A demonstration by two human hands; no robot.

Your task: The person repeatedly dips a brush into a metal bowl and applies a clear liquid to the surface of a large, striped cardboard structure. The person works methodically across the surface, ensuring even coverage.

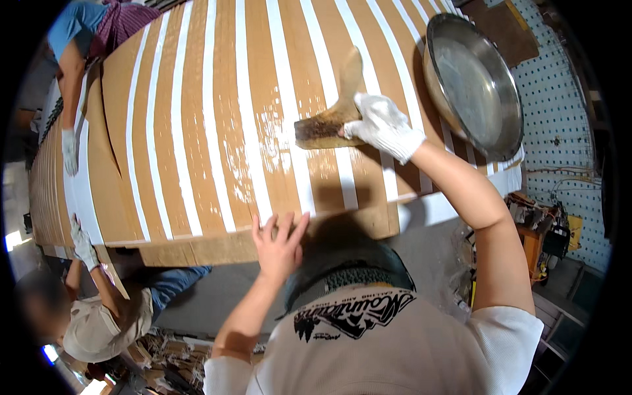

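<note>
My right hand [385,126], in a white knit glove, is closed around a wide worn brush [324,133]. The brush is brown, dark across its middle, with a pale curved part rising toward the far side. It lies over a broad spread of brown cardboard sheets [222,79] set apart by white strips. Wet, shiny streaks and whitish patches mark the surface left of the brush. My bare left hand [280,245] has its fingers spread, their tips on the near edge of the sheets.
A large metal basin [436,89] with a dark rim stands on the sheets at the far right. Two people work on the left, their gloved hands [70,151] at a white strip. Scraps litter the floor [191,359] at lower left; tools and boxes [526,240] stand on the right.
</note>
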